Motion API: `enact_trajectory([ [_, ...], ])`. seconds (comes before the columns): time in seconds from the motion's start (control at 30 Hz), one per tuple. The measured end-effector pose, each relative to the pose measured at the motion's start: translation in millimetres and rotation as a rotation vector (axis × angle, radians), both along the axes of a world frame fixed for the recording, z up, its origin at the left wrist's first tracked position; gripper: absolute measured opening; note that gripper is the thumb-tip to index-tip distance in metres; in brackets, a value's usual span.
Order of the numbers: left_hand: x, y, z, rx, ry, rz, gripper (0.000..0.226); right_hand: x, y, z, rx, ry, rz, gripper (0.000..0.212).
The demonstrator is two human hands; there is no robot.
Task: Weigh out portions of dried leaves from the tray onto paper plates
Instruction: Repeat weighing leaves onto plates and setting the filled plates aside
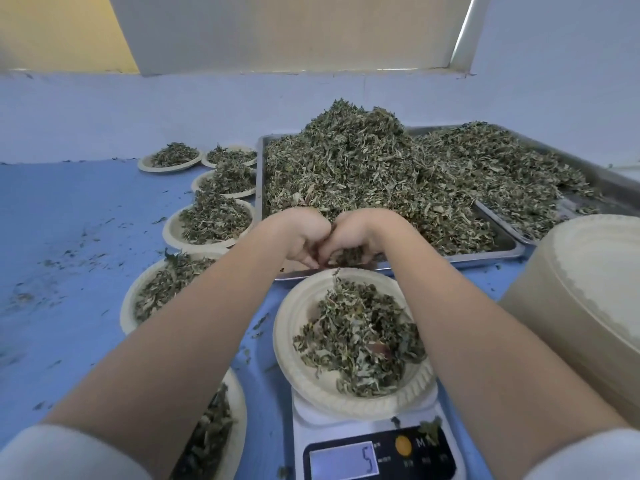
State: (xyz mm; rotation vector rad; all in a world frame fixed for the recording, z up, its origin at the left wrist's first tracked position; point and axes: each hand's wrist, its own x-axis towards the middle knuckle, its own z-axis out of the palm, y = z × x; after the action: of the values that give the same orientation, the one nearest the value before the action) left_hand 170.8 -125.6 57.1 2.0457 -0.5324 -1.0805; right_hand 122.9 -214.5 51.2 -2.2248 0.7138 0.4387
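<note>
- Scale (372, 448), nearest: loose bits already lie on its panel beside the display. More falling there could hide the reading or, if they land on the platform, falsify the weight.
- Plate (301, 344) on the scale holds a loose heap of leaves (360, 344). It overhangs the platform, so a nudge from a forearm could tip or shift it.
- Left hand (300, 237) and right hand (360, 237), pressed together and curled round a clump of leaves, hang over the plate's far rim. Dropping it all at once may overshoot the portion or scatter it.
- Tray (512, 249), just beyond, piled high; a second tray (602, 181) lies right of it.
- Blue desk (69, 237) is littered with crumbs. Filled plates (173, 233) line the left; a stack of empty plates (588, 306) stands on the right.
- Pale wall behind, with a window.
</note>
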Motion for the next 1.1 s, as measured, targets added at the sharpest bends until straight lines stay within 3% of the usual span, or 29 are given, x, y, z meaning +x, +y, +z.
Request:
enact_trajectory([
  [0.13,-0.7,8.8,22.3,-0.139,0.060,0.153,0.028,-3.5,2.1,17.8,0.074,-0.202,-0.130,0.016],
  [0.23,-4.8,18.4,37.8,-0.156,0.064,0.227,0.054,-7.9,6.9,37.0,0.049,-0.307,-0.170,0.021],
  [0.3,-9.8,24.2,45.7,-0.200,0.069,0.239,0.059,-13.1,12.3,50.0,0.011,-0.339,-0.149,0.022],
  [0.53,-39.2,46.2,61.8,-0.417,0.202,0.228,0.036,-45.9,40.9,81.9,-0.131,-0.410,0.005,0.020],
  [0.67,-56.2,64.3,59.1,-0.298,0.102,0.158,0.030,-77.6,54.4,83.5,-0.097,-0.353,0.109,0.007],
  [0.8,-68.9,80.5,49.0,-0.102,-0.021,0.074,0.038,-99.2,59.5,75.1,-0.242,-0.280,0.197,0.021],
  [0.97,-74.3,86.1,45.1,-0.135,-0.121,0.121,0.041,-108.4,59.6,64.3,-0.242,-0.342,0.208,0.019],
  [1.1,-76.7,85.6,47.2,-0.162,-0.197,0.143,0.031,-109.6,57.8,66.1,-0.234,-0.416,0.202,0.017],
])
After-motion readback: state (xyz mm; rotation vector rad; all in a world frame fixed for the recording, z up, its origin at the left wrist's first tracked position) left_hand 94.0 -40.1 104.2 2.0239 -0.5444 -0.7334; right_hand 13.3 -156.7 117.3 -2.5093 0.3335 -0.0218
